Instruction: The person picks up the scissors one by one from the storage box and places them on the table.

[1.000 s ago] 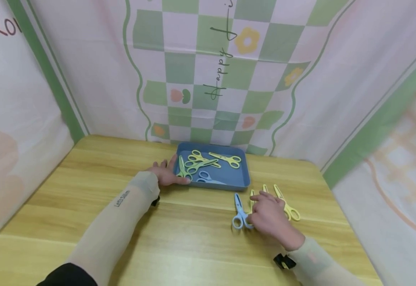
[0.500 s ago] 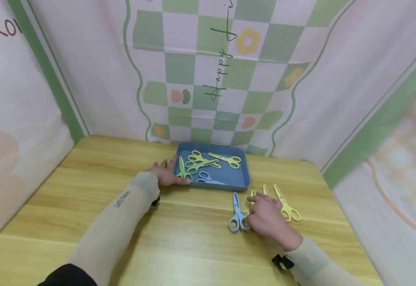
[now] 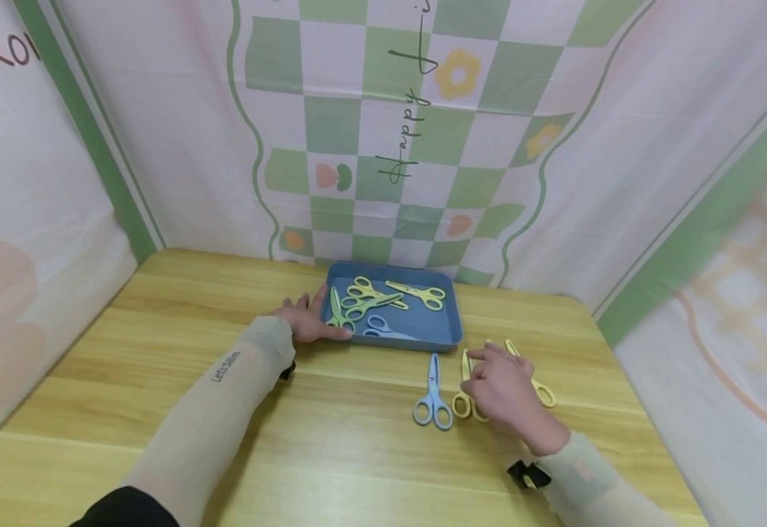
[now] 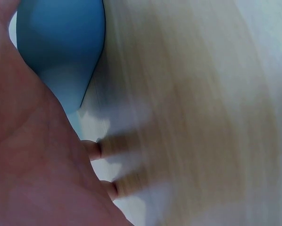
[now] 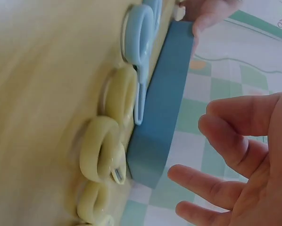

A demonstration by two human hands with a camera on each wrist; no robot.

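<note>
My left hand (image 3: 303,322) lies against the left end of a blue tray (image 3: 439,345), fingers stretched along its side and thumb at the near rim. Over several scissors on the table hovers my right hand (image 3: 505,388), its fingers loosely bent with nothing between them in the right wrist view. Just left of it are blue scissors (image 3: 432,402), blades toward the tray. Yellow scissors (image 3: 462,404) lie partly under the right hand in the head view, and another yellow pair (image 3: 544,394) shows past it. Between them, further yellow scissors are mostly hidden by the hand.
Inside the tray are yellow scissors (image 3: 423,294), green scissors (image 3: 373,302) and blue scissors (image 3: 386,329), some overlapping. A patterned cloth (image 3: 331,124) hangs right behind the tray at the table's back edge. The wooden table (image 3: 331,439) extends toward me.
The blue scissors have shifted left and straightened, now apart from my right hand. That hand has moved slightly right, uncovering the yellow handles. My left hand stays at the tray.
</note>
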